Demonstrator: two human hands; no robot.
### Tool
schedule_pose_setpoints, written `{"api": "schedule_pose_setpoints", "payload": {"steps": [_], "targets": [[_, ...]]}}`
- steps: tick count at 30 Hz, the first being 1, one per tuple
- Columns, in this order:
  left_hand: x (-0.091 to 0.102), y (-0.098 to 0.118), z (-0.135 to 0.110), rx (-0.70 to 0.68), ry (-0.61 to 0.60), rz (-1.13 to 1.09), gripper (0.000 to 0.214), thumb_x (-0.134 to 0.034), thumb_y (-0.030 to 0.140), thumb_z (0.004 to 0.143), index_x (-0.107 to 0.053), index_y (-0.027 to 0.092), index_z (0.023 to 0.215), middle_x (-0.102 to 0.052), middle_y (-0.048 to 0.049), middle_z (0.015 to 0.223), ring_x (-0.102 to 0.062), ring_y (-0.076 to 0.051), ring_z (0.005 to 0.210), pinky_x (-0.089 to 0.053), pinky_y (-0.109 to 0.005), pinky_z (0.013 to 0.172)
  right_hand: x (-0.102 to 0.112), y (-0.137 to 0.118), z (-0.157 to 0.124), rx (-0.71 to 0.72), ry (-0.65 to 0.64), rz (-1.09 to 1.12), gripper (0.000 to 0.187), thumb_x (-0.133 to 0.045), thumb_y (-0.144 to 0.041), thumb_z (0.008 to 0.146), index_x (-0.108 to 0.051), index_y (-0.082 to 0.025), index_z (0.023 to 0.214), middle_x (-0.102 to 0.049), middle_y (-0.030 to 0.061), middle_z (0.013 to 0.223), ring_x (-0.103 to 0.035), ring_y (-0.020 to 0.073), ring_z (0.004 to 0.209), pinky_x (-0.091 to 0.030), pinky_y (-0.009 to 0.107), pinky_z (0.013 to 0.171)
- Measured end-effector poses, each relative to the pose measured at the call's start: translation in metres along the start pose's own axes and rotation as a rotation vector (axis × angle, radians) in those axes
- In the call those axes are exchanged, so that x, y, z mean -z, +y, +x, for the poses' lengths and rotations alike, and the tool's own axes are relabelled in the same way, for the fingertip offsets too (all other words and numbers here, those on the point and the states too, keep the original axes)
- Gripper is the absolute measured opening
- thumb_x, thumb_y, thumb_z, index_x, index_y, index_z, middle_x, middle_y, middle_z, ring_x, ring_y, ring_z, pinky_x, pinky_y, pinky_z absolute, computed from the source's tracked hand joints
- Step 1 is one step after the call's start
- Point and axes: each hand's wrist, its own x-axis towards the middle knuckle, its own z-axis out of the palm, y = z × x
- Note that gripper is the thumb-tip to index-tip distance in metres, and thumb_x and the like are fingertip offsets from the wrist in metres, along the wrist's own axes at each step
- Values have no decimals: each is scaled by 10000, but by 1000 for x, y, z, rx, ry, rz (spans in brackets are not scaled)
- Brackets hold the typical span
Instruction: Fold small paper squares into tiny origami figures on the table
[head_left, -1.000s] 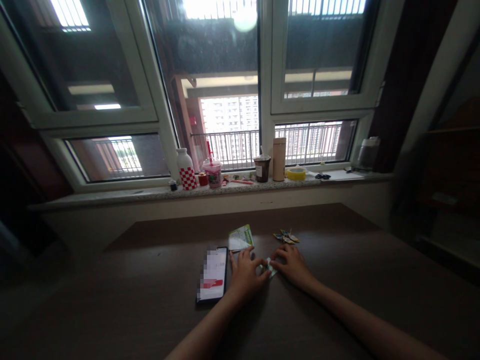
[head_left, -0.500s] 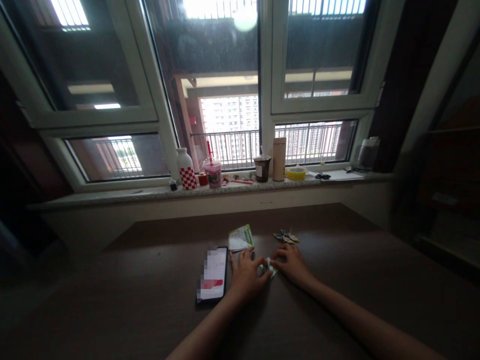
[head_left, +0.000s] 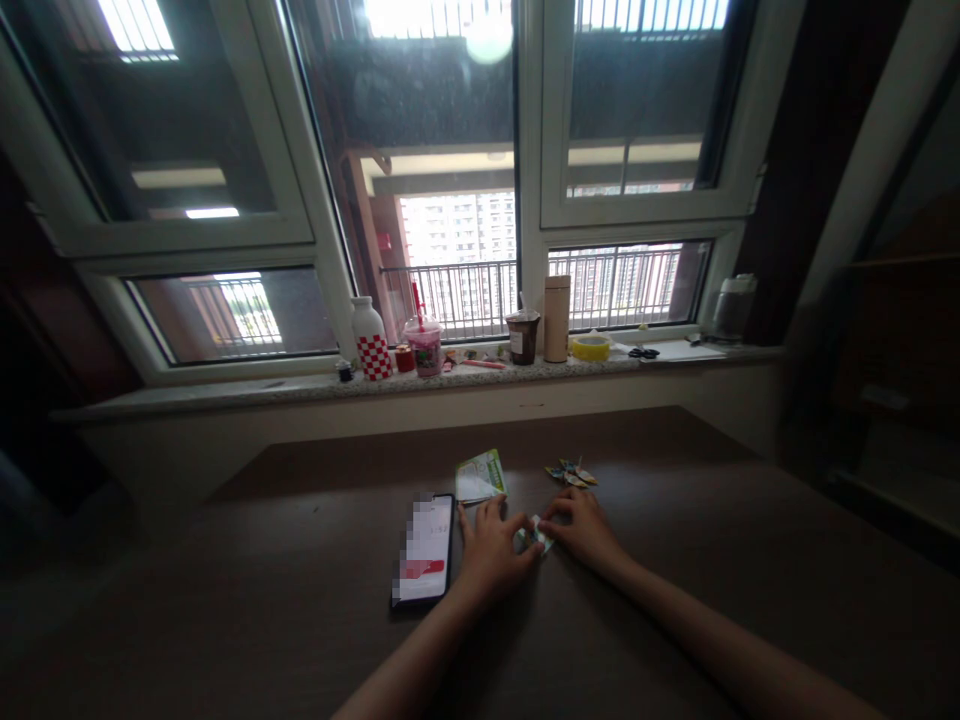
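Observation:
A small green-and-white piece of folded paper (head_left: 545,545) lies on the brown table between my hands. My left hand (head_left: 493,548) pinches its left side with thumb and forefinger, the other fingers spread towards the stack of paper. My right hand (head_left: 586,526) closes its thumb and fingertips on the right edge. Just beyond the left fingers lies a stack of green-and-white printed paper sheets (head_left: 480,476). Behind my right hand sits a small cluster of colourful folded paper pieces (head_left: 573,473). The fingers cover part of the paper being held.
A smartphone (head_left: 426,552) with a lit screen lies left of my left hand. On the window sill stand a checkered bottle (head_left: 373,350), a pink drink cup (head_left: 427,350), a dark cup (head_left: 523,340), a tan flask (head_left: 556,320), yellow tape (head_left: 591,348) and black scissors (head_left: 643,352).
Both hands stay around the same piece of paper, with hardly any finger movement. The whole view has shifted very slightly.

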Motion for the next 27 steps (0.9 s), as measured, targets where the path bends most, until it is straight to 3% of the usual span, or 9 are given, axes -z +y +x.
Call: {"api": "schedule_pose_setpoints", "payload": {"steps": [27], "targets": [[-1,3,7,39,-28,28,377,-562,534,811,-651,356,1132,-436,-81,1465,-274,-330,1416,-8,-701,1107,-1,-4,-3,18,38,-65,123,-679,-364,797,-744,-260,810,-625,57,1039,-532,244,1065,-398,381,945]]}}
